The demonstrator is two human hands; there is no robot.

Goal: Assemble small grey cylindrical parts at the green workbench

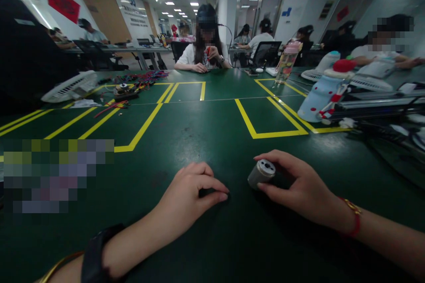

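Observation:
A short metal cylinder [257, 177], like the casing of a small motor, leans slightly on the green table. Its pale end face points up and carries a central hole with smaller openings beside it. My right hand [299, 185] grips it from the right, thumb in front and fingers behind. To the left of the cylinder, apart from it, my left hand [192, 194] is closed in a pinch, thumb and index fingertips together low over the table. Anything between those fingertips is too small or hidden to make out.
Yellow tape [282, 134] marks the green tabletop [199, 128]. A blue bottle [320, 97], a clear bottle [288, 62] and white fans stand at right. Coloured wires [149, 78] and another white fan [71, 86] lie at left. A person [206, 48] sits opposite.

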